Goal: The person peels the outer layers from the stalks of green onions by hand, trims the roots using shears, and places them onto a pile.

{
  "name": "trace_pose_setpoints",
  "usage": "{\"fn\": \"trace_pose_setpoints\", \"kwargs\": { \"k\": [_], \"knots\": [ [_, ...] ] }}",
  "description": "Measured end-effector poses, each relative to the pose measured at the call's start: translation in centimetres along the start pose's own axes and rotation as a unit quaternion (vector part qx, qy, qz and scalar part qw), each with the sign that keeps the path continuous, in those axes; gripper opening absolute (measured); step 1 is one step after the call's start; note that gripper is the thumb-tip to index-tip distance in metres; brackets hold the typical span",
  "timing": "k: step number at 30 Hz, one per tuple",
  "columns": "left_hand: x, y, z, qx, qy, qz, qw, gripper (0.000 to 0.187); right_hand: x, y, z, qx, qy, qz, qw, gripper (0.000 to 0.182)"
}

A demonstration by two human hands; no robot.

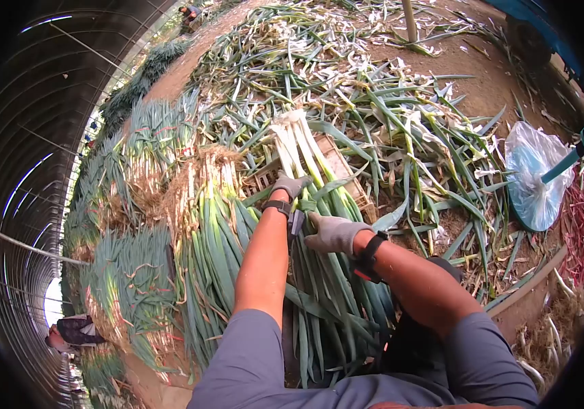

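Leeks [319, 204] in a long bundle lie across a crate [340, 167], white stalks pointing away, green leaves running back toward the person; piles of trimmed leaves [401, 116] cover the dirt around. Left hand [289, 184], gloved, closes around the bundle's stalks, and right hand [333, 234], gloved, presses curled fingers onto its middle

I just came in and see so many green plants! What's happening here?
A person in grey gloves is handling a bundle of long green onions with white stalks lying over a slatted wooden crate. The left hand grips the stalks; the right hand rests on the leaves. Tied onion bundles and loose trimmed leaves lie around.
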State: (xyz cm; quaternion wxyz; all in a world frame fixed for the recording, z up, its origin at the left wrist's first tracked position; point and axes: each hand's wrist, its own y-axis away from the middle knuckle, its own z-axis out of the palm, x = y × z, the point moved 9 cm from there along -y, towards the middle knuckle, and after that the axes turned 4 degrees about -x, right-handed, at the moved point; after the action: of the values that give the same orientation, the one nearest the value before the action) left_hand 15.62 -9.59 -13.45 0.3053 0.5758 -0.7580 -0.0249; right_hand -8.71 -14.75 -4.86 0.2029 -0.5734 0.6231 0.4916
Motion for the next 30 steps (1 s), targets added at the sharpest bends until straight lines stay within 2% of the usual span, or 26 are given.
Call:
{"fn": "trace_pose_setpoints", "kwargs": {
  "k": [1,2,3,5,6,7,9,11,13,15,17,19,21,22,24,26,27,29,30],
  "knots": [
    [-0.7,-1.4,0.4,-0.002,0.052,0.029,0.998,0.105,-0.1,0.2,-0.2,-0.009,-0.007,0.000,1.000,0.085],
    [0.9,1.9,-1.1,-0.017,0.133,0.053,0.990,0.081,1.4,-1.3,0.2,0.027,0.013,-0.019,0.999,0.083],
    [-0.8,1.3,-1.6,-0.010,0.116,0.018,0.993,0.072,0.8,-0.3,-0.6,0.029,-0.001,-0.016,0.999,0.080],
    [-2.1,1.1,-2.1,-0.054,0.111,0.058,0.991,0.070,-0.1,1.8,-2.4,0.032,-0.027,-0.012,0.999,0.075],
    [-0.2,4.7,-4.6,-0.026,0.059,0.038,0.997,0.063,0.3,1.8,-2.9,0.058,-0.018,-0.001,0.998,0.074],
    [-2.7,1.2,-4.8,-0.018,0.075,0.068,0.995,0.053,0.6,1.9,-3.2,0.068,-0.024,-0.003,0.997,0.073],
    [0.9,4.8,-9.3,-0.006,0.127,0.099,0.987,0.047,0.9,2.5,-3.7,0.087,-0.037,-0.010,0.995,0.073],
    [3.5,4.7,-14.1,-0.028,0.085,0.166,0.982,0.044,1.5,2.3,-2.6,0.081,-0.021,-0.019,0.996,0.076],
    [6.1,7.4,-20.6,0.066,-0.007,0.188,0.980,0.061,2.6,2.2,-1.5,0.064,0.020,0.005,0.998,0.079],
    [10.1,13.2,-26.5,0.129,-0.154,0.160,0.966,0.071,3.7,1.8,0.1,0.031,0.029,0.019,0.999,0.084],
    [10.6,14.6,-32.6,0.200,-0.279,0.110,0.933,0.078,4.0,2.0,1.2,0.017,0.015,0.020,1.000,0.085],
    [12.7,20.2,-36.9,0.243,-0.411,0.000,0.878,0.085,4.9,1.2,2.8,0.000,0.050,0.025,0.998,0.089],
    [14.5,25.9,-40.2,0.308,-0.457,0.040,0.834,0.088,5.0,1.1,3.9,0.014,0.090,-0.001,0.996,0.093],
    [14.4,27.9,-41.6,0.292,-0.474,0.001,0.831,0.091,5.0,1.4,4.3,0.014,0.081,0.002,0.997,0.094],
    [15.0,32.5,-43.7,0.331,-0.508,0.011,0.795,0.090,4.6,2.3,4.4,0.019,0.079,0.009,0.997,0.097],
    [15.1,38.0,-44.8,0.378,-0.522,0.050,0.763,0.087,4.6,4.0,3.7,0.054,0.040,0.042,0.997,0.100],
    [14.8,40.2,-45.9,0.392,-0.519,0.037,0.759,0.089,5.1,4.7,3.4,0.070,0.019,0.059,0.996,0.101],
    [14.5,44.3,-47.9,0.412,-0.515,0.012,0.752,0.093,7.4,2.7,3.9,0.064,-0.105,0.025,0.992,0.109],
    [14.5,46.8,-48.7,0.429,-0.505,0.009,0.749,0.095,9.5,0.4,4.1,0.080,-0.118,0.015,0.990,0.109]
  ]
}}
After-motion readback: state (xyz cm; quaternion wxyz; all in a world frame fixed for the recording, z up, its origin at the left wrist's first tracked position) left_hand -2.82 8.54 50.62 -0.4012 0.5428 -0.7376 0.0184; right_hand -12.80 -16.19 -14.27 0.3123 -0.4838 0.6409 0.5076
